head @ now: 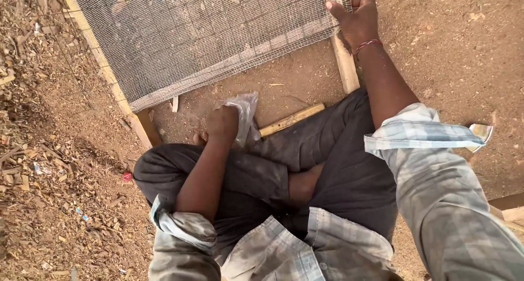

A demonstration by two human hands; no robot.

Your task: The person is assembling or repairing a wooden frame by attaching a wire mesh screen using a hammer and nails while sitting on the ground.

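The left hand (222, 122) is clenched around a crumpled clear plastic bag (244, 114), held low just above the person's crossed legs in dark trousers (333, 161). Just beyond that hand a short wooden stick (291, 120) lies on the dirt ground (453, 51). The right hand (357, 16) reaches further out, fingers closed on the corner of a wooden frame (345, 62) covered with wire mesh (202, 35). Wood chips (49, 166) litter the ground to the left of the left hand.
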